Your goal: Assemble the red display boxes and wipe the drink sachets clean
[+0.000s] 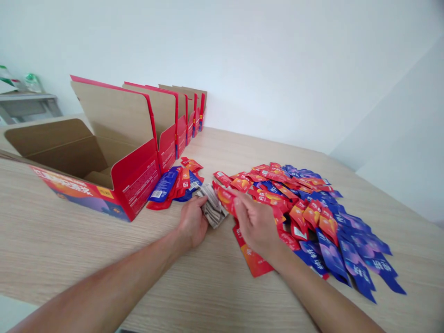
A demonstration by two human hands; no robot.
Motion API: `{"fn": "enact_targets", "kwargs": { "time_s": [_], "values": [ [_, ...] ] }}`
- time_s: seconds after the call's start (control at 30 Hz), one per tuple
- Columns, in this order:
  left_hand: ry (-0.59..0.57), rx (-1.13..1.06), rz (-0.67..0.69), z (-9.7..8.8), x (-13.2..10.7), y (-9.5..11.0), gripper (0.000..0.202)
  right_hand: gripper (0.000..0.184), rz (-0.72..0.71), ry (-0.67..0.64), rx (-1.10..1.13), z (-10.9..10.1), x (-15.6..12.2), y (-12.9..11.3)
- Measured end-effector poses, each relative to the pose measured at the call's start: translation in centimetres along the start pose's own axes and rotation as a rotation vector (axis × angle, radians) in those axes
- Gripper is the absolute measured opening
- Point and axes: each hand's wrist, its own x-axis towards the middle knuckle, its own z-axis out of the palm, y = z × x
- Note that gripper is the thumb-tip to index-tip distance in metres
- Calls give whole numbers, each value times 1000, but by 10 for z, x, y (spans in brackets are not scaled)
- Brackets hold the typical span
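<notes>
Pale wood surface (194,286). Head view: left fingers (199,201) clamped on grey striped bundle (212,209); right fingers (242,212) clamped on red packet (225,197) beside it. Packet pile (272,198) right of fingers, open box (138,182) left. Apparent step: gathering packets; next move calls for steady left hold.

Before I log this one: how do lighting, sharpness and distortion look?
Head view: soft, even light, faint shadows on the tabletop; head view: the right hand and the red packet it holds look slightly blurred, perhaps from motion; head view: wide-angle stretch seems to exaggerate the nearest open box.
</notes>
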Motion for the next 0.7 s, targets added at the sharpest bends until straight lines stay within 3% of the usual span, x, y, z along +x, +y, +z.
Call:
{"fn": "enact_targets", "kwargs": {
  "time_s": [0.07,0.13,0.23,0.37,0.7],
  "values": [
    [-56,6,-7,0,-1,-1,21,39,232,185,118,0,5,8],
    [-106,15,-22,1,-4,-3,22,46,351,283,225,5,7,19],
    [-135,13,-32,2,-7,-3,23,49,397,194,231,17,4,31],
    [-148,-2,-6,2,-6,1,24,46,312,-1,35,23,-3,36],
    [-128,26,40,-2,-4,4,18,47,67,-142,-124,20,-5,27]
  ]
}}
